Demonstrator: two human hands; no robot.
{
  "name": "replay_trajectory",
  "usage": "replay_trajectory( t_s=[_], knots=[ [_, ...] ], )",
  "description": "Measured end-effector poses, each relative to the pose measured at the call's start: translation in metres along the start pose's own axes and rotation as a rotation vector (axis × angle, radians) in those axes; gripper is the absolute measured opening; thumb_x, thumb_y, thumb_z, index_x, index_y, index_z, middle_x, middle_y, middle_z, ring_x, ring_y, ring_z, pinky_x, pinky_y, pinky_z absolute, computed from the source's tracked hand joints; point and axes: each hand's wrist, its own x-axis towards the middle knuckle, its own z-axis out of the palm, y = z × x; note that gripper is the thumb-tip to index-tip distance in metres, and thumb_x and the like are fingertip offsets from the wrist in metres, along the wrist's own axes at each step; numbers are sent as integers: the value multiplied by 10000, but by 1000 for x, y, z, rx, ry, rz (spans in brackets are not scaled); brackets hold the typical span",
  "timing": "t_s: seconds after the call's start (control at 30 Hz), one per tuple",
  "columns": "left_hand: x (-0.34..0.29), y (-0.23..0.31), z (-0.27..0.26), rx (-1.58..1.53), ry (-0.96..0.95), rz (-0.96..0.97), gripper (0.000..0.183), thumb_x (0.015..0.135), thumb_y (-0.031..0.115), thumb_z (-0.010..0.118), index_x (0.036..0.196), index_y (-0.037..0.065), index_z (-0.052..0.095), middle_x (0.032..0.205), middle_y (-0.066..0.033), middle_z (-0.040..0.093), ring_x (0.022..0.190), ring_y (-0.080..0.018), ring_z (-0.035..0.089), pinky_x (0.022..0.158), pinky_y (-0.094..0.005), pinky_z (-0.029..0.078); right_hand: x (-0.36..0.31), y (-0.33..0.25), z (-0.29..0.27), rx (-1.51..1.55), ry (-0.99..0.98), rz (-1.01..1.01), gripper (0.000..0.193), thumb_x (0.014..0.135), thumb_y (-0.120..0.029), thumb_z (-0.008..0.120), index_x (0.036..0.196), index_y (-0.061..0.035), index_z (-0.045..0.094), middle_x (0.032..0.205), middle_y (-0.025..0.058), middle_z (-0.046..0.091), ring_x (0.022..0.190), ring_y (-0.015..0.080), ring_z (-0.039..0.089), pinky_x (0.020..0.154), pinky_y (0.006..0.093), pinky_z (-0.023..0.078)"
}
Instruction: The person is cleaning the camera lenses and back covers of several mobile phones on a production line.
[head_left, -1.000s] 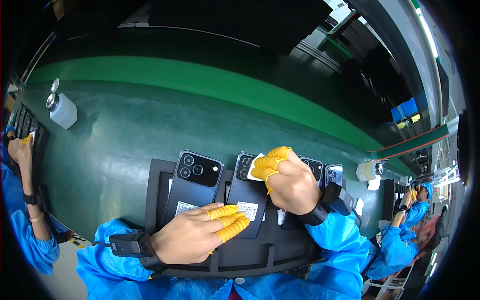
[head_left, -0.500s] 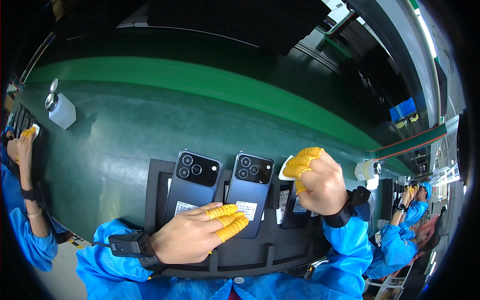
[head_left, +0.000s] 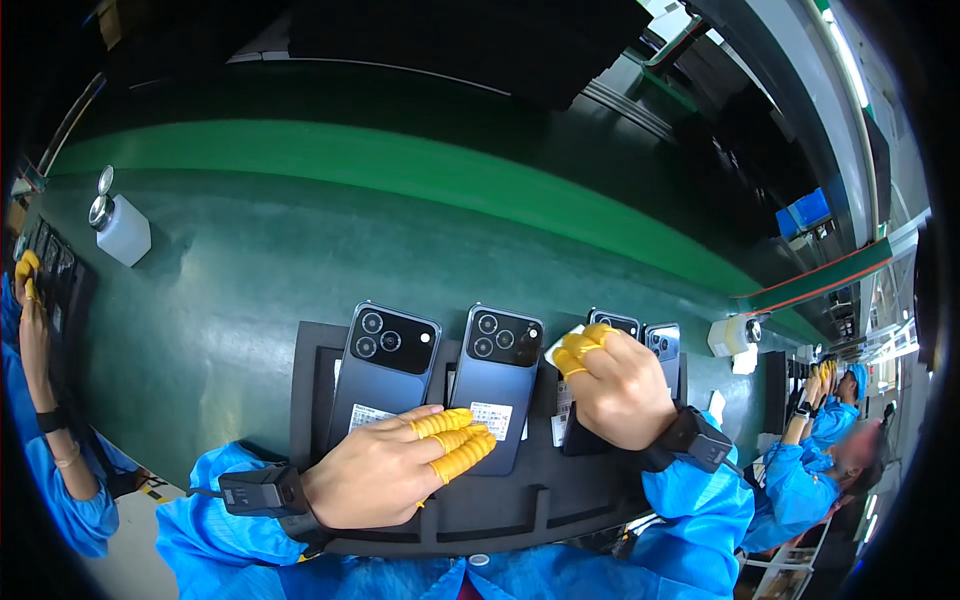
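A black foam tray (head_left: 480,515) lies in front of me, bearing dark blue phones back side up. My left hand (head_left: 375,475), with yellow finger cots, lies flat across the lower ends of the left phone (head_left: 392,385) and the second phone (head_left: 487,385), its fingertips by the second one's white label. My right hand (head_left: 625,390), also wearing yellow cots, pinches a folded white wipe (head_left: 560,346) over the third phone (head_left: 620,323), hiding much of that phone's back. Beside it, a fourth phone (head_left: 662,342) shows its camera end.
A white pump bottle (head_left: 124,232) with a raised lid stands at the far left of the green table (head_left: 250,260). Another white bottle (head_left: 730,338) is on the right. Co-workers in blue sit on both sides, one hand (head_left: 30,290) near a black tray at left.
My right hand has come nearer and slightly left with the wipe, uncovering the camera ends of the third and fourth phones. My left hand stays put. The left co-worker's hand has shifted.
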Motion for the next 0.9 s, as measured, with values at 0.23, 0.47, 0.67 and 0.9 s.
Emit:
replay_trajectory(
  t_s=[0.23, 0.47, 0.67, 0.9],
  knots=[
    [1, 0, -1, 10, 13, 11, 622, 786, 89, 627, 1407, 119, 596, 1312, -58, 661, 1258, -201, 614, 1127, -365, 462, 24, -5, 7, 74, 237, -12, 341, 673, -38, 679, 1002, 46, 718, 998, 145, 668, 947, 294, 653, 866, 419, 572],
    [0, 0, 0, 14, 15, 4, 627, 777, 91, 633, 1402, 120, 600, 1302, -58, 666, 1248, -203, 620, 1125, -368, 464, 1, -23, 3, 11, 16, -21, 206, 610, -74, 687, 807, -14, 689, 834, 96, 572, 813, 264, 600, 742, 368, 555],
    [-1, -2, 0, 17, 14, 11, 631, 771, 96, 641, 1400, 120, 601, 1298, -66, 665, 1248, -205, 620, 1126, -373, 464, 5, -26, 1, 92, 134, -22, 275, 571, -90, 692, 833, -9, 719, 818, 83, 595, 762, 247, 595, 739, 371, 577],
    [0, -2, -2, 27, -2, 21, 632, 773, 112, 646, 1403, 118, 601, 1288, -62, 669, 1249, -208, 620, 1132, -374, 458, 3, -21, 9, 29, 71, -110, 245, 569, -142, 680, 774, -8, 696, 781, 71, 564, 800, 251, 606, 759, 389, 571]
  ],
)
